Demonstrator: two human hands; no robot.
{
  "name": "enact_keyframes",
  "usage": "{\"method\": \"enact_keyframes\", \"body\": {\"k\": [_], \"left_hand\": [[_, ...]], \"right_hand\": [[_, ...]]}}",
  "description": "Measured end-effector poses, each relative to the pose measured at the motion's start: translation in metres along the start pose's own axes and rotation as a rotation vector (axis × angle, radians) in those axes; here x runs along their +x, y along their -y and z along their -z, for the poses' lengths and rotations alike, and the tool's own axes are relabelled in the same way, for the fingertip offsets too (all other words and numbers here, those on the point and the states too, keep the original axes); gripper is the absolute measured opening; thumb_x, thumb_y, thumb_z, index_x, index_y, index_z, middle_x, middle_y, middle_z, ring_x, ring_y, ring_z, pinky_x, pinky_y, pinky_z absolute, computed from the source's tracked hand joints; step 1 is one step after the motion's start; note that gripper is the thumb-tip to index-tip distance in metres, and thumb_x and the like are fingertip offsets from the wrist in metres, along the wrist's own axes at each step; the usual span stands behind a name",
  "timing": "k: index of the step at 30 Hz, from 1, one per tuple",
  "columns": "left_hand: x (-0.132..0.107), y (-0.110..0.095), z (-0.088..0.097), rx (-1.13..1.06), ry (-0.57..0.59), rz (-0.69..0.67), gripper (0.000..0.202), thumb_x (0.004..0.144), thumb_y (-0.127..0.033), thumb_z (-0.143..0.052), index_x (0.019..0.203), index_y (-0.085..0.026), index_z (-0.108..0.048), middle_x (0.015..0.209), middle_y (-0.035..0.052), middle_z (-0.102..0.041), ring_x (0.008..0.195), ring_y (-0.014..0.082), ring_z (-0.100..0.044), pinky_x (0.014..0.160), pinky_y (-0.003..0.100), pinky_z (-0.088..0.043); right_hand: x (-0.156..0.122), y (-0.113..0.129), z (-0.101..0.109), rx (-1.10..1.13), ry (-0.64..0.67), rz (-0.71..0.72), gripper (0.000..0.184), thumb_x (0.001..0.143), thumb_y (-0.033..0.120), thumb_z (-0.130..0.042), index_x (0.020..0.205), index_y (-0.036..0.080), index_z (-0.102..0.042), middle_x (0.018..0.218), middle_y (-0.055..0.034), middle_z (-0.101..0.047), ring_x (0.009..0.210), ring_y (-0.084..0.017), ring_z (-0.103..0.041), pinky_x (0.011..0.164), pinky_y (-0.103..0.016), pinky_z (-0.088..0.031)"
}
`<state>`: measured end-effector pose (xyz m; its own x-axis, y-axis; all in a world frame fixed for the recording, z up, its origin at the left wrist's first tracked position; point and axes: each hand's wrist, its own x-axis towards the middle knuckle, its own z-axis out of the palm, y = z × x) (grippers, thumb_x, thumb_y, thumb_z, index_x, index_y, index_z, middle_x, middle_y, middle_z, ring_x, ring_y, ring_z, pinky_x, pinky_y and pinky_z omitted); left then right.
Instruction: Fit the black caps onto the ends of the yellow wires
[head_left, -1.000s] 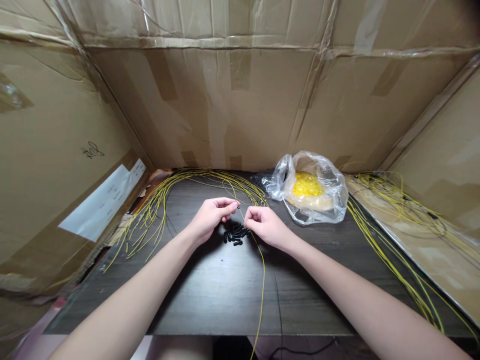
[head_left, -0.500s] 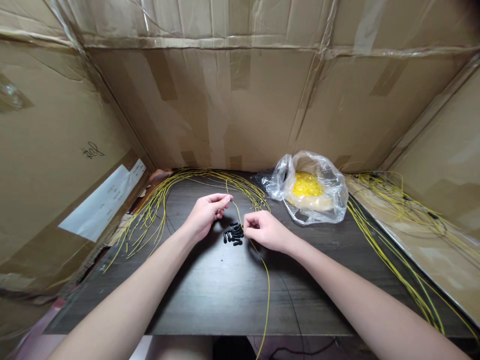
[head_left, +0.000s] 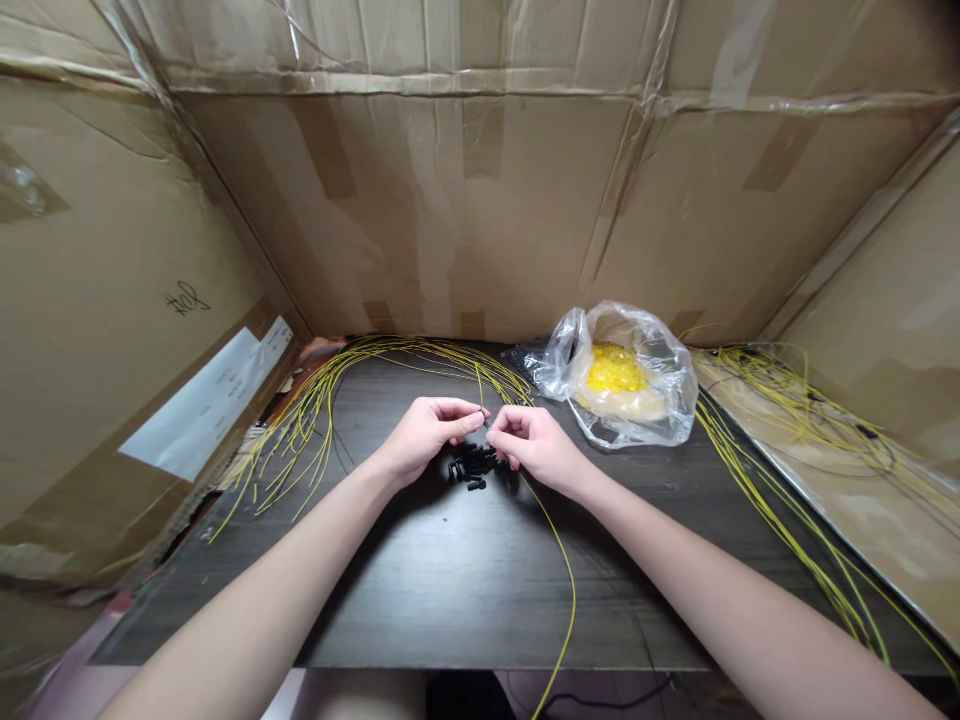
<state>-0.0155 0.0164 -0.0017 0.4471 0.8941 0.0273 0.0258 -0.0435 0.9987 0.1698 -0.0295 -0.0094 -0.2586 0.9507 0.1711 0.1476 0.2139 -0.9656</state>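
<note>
My left hand and my right hand meet at the fingertips above a small pile of black plastic pieces. Both pinch a thin yellow wire, whose lower length curves down over the front table edge. A tiny dark bit shows at the fingertips, too small to name. My right hand partly covers the pile's right side. The pile rests on a dark wood-grain table.
A clear plastic bag holding yellow pieces stands back right. Yellow wires arc across the left and back of the table. More lie on a cardboard sheet at right. Taped cardboard walls enclose the table.
My hands have moved together, from slightly apart to fingertips meeting over the pile. The wire's lower length has swung to the right.
</note>
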Motion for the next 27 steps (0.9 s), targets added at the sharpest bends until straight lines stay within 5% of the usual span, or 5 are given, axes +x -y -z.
{"method": "enact_keyframes", "body": {"k": [8,17,20,27], "left_hand": [[0.003,0.000,0.003,-0.061,-0.097,0.000,0.029,0.066,-0.036,-0.085,0.085,-0.015,-0.079,0.084,0.0076,-0.070,0.060,0.0094,-0.044,0.056,0.025,-0.033],[0.007,0.001,0.012,-0.114,-0.228,0.020,0.032,0.063,-0.036,-0.086,0.085,-0.013,-0.079,0.071,0.0032,-0.062,0.055,0.0071,-0.040,0.053,0.023,-0.031],[0.007,0.001,0.013,-0.131,-0.224,0.023,0.032,0.063,-0.036,-0.087,0.085,-0.014,-0.079,0.070,0.0027,-0.061,0.055,0.0071,-0.041,0.053,0.023,-0.031],[0.004,-0.001,0.009,-0.131,-0.106,0.028,0.030,0.065,-0.034,-0.086,0.087,-0.015,-0.079,0.073,0.0034,-0.064,0.058,0.0085,-0.044,0.055,0.024,-0.033]], "right_hand": [[-0.004,0.004,-0.001,-0.176,0.106,0.069,0.014,0.074,0.013,-0.056,0.062,0.017,-0.050,0.056,0.0046,-0.051,0.053,-0.008,-0.044,0.053,-0.021,-0.033],[-0.015,0.013,-0.005,-0.383,0.381,0.143,0.015,0.067,0.007,-0.055,0.057,0.017,-0.048,0.051,0.0073,-0.046,0.049,-0.006,-0.038,0.049,-0.020,-0.029],[-0.015,0.014,-0.005,-0.422,0.329,0.138,0.015,0.071,0.011,-0.058,0.059,0.017,-0.052,0.053,0.0062,-0.049,0.050,-0.007,-0.041,0.051,-0.020,-0.031],[-0.003,0.004,-0.005,-0.311,-0.036,0.065,0.022,0.087,0.036,-0.057,0.077,0.017,-0.059,0.070,0.0003,-0.062,0.062,-0.011,-0.053,0.060,-0.023,-0.039]]}}
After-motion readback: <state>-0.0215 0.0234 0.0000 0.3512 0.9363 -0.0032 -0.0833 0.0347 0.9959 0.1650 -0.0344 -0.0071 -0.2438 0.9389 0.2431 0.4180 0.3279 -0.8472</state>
